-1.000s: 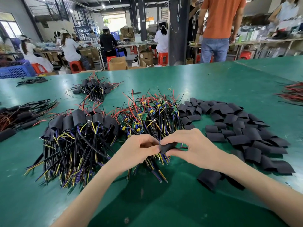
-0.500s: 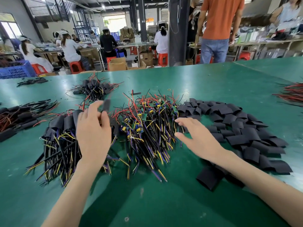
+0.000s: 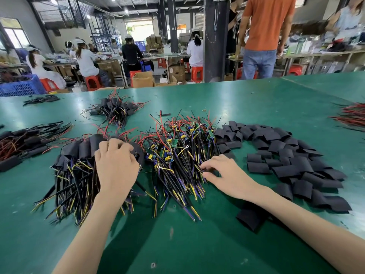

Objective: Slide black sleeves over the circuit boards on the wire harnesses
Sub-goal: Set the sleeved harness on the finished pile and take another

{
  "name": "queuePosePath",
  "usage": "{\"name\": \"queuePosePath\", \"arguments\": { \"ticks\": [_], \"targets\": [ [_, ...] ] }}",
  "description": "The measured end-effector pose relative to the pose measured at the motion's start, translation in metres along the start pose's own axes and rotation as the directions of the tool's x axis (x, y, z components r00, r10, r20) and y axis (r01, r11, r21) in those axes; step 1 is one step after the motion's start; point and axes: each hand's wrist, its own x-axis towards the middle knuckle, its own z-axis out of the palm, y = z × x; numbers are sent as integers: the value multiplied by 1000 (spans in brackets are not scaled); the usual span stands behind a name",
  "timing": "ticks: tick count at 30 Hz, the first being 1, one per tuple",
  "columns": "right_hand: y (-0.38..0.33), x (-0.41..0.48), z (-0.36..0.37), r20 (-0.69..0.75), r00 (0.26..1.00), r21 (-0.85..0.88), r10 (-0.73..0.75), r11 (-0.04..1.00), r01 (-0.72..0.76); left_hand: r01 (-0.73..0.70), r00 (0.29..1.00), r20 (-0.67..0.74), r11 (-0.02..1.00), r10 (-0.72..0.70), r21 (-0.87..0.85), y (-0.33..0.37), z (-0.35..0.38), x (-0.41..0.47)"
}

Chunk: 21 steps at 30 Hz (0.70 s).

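Note:
My left hand (image 3: 116, 165) lies on the pile of sleeved harnesses (image 3: 79, 155) at the left. Its fingers curl down over the black sleeves at the top of the pile, and whether they still hold one is hidden. In the middle is the heap of bare harnesses (image 3: 177, 151), with small green circuit boards and red, yellow, purple and black wires. My right hand (image 3: 227, 175) reaches into that heap's right edge, thumb and forefinger pinching its wires. Loose black sleeves (image 3: 286, 155) spread out to the right of that hand.
The green table (image 3: 256, 99) also carries a smaller sleeved bundle (image 3: 114, 107) at the back, dark bundles (image 3: 23, 141) at far left and red wires (image 3: 353, 115) at far right. One sleeve (image 3: 250, 216) lies under my right forearm. People work at benches beyond.
My hands parted from the centre. The left carried the sleeved harness to the left pile and lowered it there. The right moved to the edge of the bare harness heap and closed on wires.

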Motion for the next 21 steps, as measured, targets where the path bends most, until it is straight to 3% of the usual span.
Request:
{"name": "queuePosePath", "arguments": {
  "ticks": [8, 13, 17, 21],
  "targets": [
    [-2, 2, -3, -14, 999, 130, 38, 991, -36, -107, 989, -109, 992, 99, -70, 27, 0, -13],
    [5, 16, -9, -131, 976, 175, 172, 973, -148, -191, 979, 23, 959, 200, -210, 51, 5, -23],
    [12, 48, -10, -133, 943, 170, 305, 945, -281, -233, 959, 103, 940, 264, -248, 67, 14, -15],
    [11, 79, -2, -118, 900, 167, 420, 902, -399, -148, 958, 180, 924, 223, -353, 80, 27, -7]
  ]
}}
